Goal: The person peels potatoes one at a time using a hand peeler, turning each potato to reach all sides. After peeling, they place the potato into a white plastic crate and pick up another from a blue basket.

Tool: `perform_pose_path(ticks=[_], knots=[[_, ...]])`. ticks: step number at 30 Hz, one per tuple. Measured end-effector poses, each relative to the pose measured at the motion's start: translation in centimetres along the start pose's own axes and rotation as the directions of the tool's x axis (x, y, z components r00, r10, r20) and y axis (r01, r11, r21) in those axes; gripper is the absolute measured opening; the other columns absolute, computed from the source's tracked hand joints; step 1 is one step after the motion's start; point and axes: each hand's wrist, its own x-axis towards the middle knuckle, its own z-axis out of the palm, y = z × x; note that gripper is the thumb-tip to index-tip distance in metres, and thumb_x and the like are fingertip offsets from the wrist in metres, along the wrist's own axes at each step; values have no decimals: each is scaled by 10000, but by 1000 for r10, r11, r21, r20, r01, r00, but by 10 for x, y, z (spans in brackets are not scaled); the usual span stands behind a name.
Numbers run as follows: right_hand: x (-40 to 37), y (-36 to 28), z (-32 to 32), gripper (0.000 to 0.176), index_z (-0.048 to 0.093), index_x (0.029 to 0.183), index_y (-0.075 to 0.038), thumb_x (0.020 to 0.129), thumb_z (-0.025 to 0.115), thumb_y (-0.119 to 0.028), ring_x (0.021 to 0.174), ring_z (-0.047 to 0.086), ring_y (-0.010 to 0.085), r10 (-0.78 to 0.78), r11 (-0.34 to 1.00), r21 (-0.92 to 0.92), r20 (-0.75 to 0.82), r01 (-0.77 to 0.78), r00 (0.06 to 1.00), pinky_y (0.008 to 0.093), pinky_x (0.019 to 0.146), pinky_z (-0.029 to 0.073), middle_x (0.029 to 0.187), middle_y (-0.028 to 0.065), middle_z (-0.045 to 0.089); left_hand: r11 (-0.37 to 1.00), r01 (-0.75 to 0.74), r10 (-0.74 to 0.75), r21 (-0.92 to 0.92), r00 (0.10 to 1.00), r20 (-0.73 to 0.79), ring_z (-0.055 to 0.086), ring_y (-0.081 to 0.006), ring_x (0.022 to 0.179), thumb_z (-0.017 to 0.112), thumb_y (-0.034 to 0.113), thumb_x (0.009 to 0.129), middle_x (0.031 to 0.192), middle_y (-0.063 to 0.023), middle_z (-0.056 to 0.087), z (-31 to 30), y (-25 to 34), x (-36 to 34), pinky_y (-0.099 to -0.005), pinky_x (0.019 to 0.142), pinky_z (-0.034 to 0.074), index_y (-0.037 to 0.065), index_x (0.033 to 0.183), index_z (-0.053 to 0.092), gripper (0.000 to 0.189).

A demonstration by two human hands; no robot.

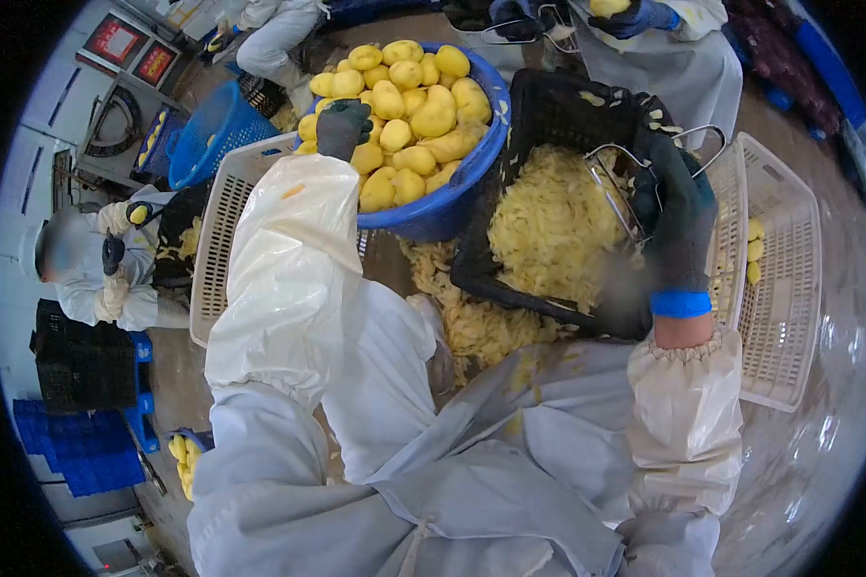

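Observation:
My left hand [344, 130], in a dark glove, is at the left side of a heap of peeled yellow potatoes [390, 101] in a round blue basket [423, 224]. Its fingers are curled, and what they grip is hidden behind the hand. On the right, my gloved right hand [678, 207] is closed around a bent metal wire-framed peeler [618, 197]. The peeler is over a black crate [481, 260] filled with pale potato peelings [548, 231]. More peelings [491, 327] lie on the floor between the crate and my legs.
A white slatted crate [784, 317] with a few potatoes [754, 250] stands at the right, another white crate [223, 250] at the left. A co-worker [96, 260] sits at the left holding a potato. Others work at the top. A blue basket [216, 135] stands behind.

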Motion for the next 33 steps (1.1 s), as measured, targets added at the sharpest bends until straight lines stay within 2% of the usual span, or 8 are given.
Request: perform_pose_path(ticks=[3,6,10,20,26,27,28,33], knots=[[3,11,2,213,583,751,-102,877,646,-262,471,444,76,-31,999,-42,56,33,998,226,433,323,602,-10,503,638,-209,335,741,942,-23,646,-244,947,721,446,733,1031,-185,670,-4,-28,5,-398,843,501,159,1114,654,481],[4,15,8,213,584,752,-100,881,641,-260,470,439,78,3,998,-60,64,1,998,227,430,319,598,-10,497,601,192,-106,776,981,-161,635,-292,965,701,495,707,1037,-161,674,61,34,-60,-392,855,492,101,1129,629,582],[3,23,8,210,603,773,-87,881,643,-263,470,438,79,-93,986,-126,104,106,990,227,426,319,592,-7,491,68,-13,214,998,977,-2,644,-314,945,663,540,720,1024,-168,674,75,-5,-42,-419,780,512,111,1133,629,596],[5,31,1,194,617,817,-84,861,670,-266,467,438,75,17,999,-50,85,-13,996,218,427,323,601,-11,500,-62,-213,242,975,944,222,653,-326,817,620,485,788,883,-143,678,87,10,-53,-415,742,516,101,970,672,428],[9,21,-1,177,618,827,-90,861,675,-254,483,454,71,185,978,80,89,-193,979,209,437,336,615,-10,519,431,-536,481,726,817,318,657,-350,832,560,357,899,909,-204,665,61,-10,-3,-406,691,541,91,1071,619,321],[9,21,1,175,620,830,-89,863,675,-252,485,459,71,207,973,91,53,-211,977,210,435,338,619,-9,525,967,-170,149,190,982,119,653,-347,879,533,351,917,963,-213,656,64,-8,-5,-424,716,549,62,1132,587,365],[11,22,3,173,623,832,-88,865,675,-250,487,465,71,227,968,102,17,-228,974,212,434,340,623,-8,531,818,328,-260,-472,944,204,650,-343,926,507,346,934,1017,-223,647,76,20,-25,-443,740,556,33,1194,555,410],[12,22,1,146,619,844,-107,884,654,-243,477,437,49,202,957,197,60,-210,977,196,421,313,620,-31,519,972,-207,234,-110,835,498,608,-377,1044,509,228,955,1191,-251,564,132,100,-109,-466,900,542,-50,1247,474,405]])
